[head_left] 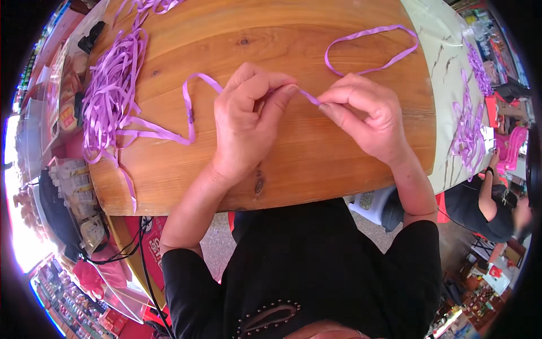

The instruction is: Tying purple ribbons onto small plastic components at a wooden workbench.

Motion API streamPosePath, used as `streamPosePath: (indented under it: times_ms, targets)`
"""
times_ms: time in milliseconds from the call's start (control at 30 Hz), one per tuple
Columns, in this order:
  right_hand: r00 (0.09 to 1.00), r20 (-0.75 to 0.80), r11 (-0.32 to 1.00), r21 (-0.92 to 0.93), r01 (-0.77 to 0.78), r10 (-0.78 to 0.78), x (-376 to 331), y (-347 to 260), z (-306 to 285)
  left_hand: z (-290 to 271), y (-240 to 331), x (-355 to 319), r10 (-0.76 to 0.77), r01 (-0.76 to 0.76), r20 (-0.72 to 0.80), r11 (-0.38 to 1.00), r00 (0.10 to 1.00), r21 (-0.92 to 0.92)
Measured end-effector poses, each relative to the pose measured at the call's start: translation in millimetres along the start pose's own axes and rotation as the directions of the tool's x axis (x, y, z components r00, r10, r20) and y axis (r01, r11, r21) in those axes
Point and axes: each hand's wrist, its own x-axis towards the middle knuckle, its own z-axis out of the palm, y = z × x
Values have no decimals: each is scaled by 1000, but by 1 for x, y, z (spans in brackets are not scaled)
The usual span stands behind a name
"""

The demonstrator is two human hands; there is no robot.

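Between my two hands runs a short stretch of purple ribbon (308,97), pulled fairly straight above the wooden table. My left hand (248,113) pinches it between thumb and forefinger. On the other side, my right hand (364,113) also pinches the ribbon with thumb and fingertips. From behind my left hand the ribbon strip (189,101) trails left in bends toward a tangled purple ribbon pile (116,85). A ribbon loop (415,42) spreads on the table beyond my right hand and passes behind its fingers.
The wooden table (316,169) has a curved near edge. Right of it is a white marbled surface (423,22) with more purple ribbon (468,135). A person in dark clothes (480,206) is at the far right. Black cables (141,248) hang at the lower left.
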Motion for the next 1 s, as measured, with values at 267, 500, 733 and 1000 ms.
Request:
streamPosePath:
  times_ms: [267,500,733,1000]
  targets:
    - [829,350,515,658,-549,435,-1,15,11,13,-17,-3,-331,355,135,816,934,-456]
    - [876,413,75,893,-443,247,-1,22,13,11,-14,-4,-343,374,176,686,923,-624]
    - [929,218,105,960,-259,300,3,12,23,25,-10,-16,-332,358,223,431,917,-828]
    - [977,-169,990,-84,116,-128,9,9,26,27,-13,-19,-309,282,78,698,948,-658]
